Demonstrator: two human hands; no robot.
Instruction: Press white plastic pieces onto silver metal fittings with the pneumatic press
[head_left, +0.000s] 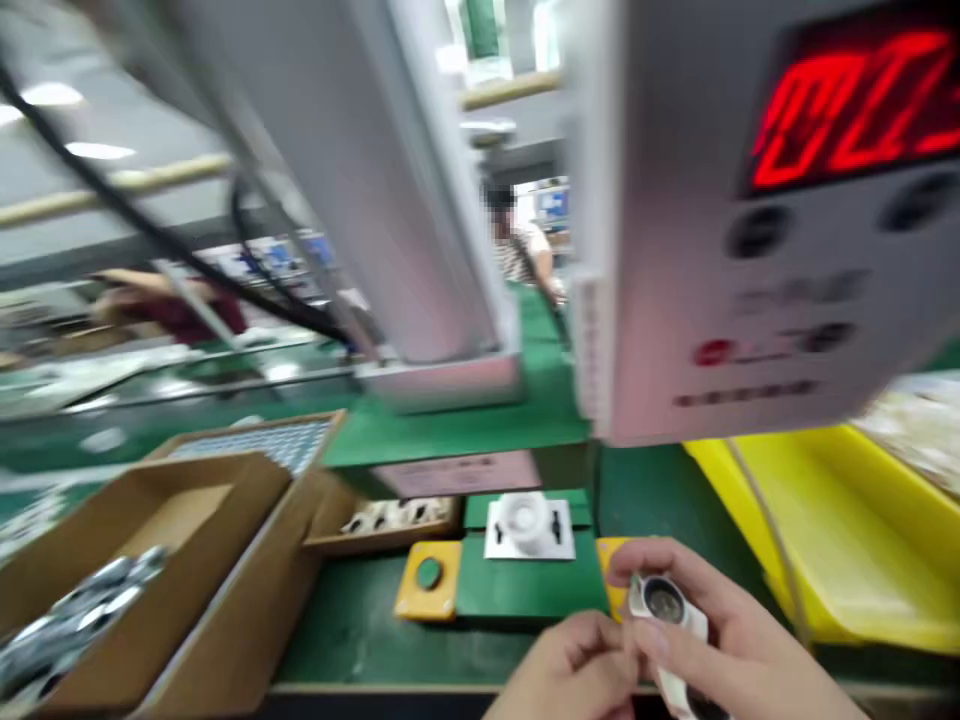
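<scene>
On the green bench [367, 650] stand a part-filled cardboard box [240, 600] and a fixture [517, 585], while, off the fixture, the right hand [727, 630], its grip closed, and left hand [577, 665], hold unclear, meet at a white fitting [696, 624], handling apparently unfinished.

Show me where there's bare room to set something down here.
One bare patch of green bench lies between the cardboard box and the yellow button box; another, between the green fixture and yellow bin, beyond the right hand. Nearer is crowded: that hand holds a white part beside the left hand.
</scene>
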